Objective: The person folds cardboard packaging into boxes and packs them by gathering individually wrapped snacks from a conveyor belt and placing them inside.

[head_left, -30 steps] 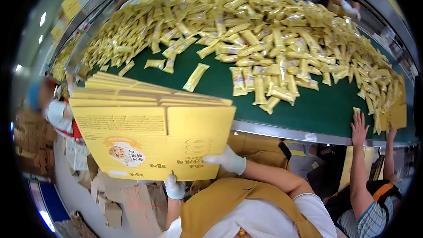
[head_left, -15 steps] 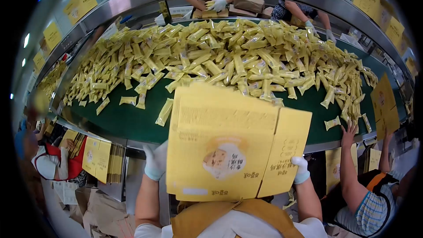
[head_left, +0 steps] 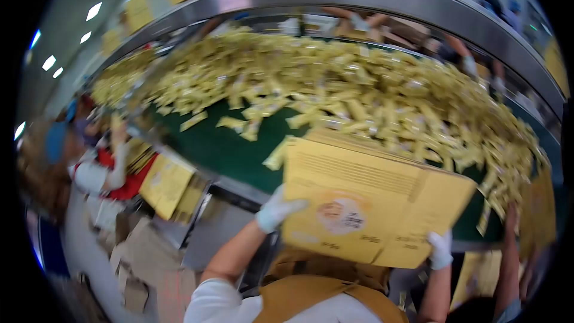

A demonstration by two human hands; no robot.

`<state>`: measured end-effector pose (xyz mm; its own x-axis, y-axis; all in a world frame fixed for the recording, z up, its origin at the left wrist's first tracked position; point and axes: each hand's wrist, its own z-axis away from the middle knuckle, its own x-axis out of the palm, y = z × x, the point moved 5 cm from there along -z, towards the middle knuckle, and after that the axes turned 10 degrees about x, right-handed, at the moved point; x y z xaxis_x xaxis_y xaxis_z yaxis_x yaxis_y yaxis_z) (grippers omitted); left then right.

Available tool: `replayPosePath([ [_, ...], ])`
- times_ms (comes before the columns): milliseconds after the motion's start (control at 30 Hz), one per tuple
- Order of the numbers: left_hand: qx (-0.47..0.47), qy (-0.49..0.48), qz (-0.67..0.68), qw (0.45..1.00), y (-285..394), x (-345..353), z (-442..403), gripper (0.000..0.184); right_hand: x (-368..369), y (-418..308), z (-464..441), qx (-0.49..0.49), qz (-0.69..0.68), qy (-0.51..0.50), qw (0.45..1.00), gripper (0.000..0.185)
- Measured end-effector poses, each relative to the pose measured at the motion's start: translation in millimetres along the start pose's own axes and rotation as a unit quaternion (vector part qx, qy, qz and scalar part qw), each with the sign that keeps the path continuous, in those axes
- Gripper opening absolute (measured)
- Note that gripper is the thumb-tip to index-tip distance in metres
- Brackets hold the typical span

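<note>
print too blurred to read, flat yellow cardboard cartons (head_left: 373, 203) tilt before the near edge of a green belt (head_left: 221, 157), hiding part of it. the white-gloved left hand (head_left: 280, 208) grips their left side, some fingers hidden behind; the right hand (head_left: 440, 249) holds the lower right corner. crinkled, shiny packets (head_left: 353, 87) heap beyond.

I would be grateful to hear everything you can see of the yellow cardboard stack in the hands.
The yellow cardboard stack looks like flattened cartons, with layered edges along its top. Its front bears a pale picture and dark print, too blurred to read. It is held tilted, partly in front of the green surface, the left hand on its left edge, the right hand at its lower right.
</note>
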<state>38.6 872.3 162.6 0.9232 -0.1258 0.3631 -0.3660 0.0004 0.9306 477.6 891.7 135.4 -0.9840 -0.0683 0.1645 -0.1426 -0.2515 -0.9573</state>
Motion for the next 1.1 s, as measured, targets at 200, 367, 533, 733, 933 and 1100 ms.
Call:
replayPosePath([
  [200,0.191,-0.054,-0.194,0.961,-27,-43,-25,0.116,-81,67,-41,-0.198,0.453,0.003,0.869,0.027],
  [367,0.282,-0.035,-0.062,0.957,-62,-42,-36,0.133,-99,137,-70,0.047,0.179,0.082,0.979,0.027],
  [533,0.241,-0.047,-0.048,0.968,-52,-35,-42,0.130,-48,110,-98,0.009,0.212,0.099,0.972,0.036],
  [733,0.225,-0.029,-0.041,0.973,-60,-36,-39,0.125,-25,105,-115,-0.015,0.217,0.108,0.970,0.049],
  [933,0.235,0.028,-0.107,0.966,-86,-54,-39,0.119,-18,106,-123,-0.045,0.206,0.125,0.970,0.063],
  [1100,0.250,0.136,-0.093,0.954,-109,-58,-35,0.112,-35,100,-103,-0.123,0.156,0.174,0.964,0.075],
])
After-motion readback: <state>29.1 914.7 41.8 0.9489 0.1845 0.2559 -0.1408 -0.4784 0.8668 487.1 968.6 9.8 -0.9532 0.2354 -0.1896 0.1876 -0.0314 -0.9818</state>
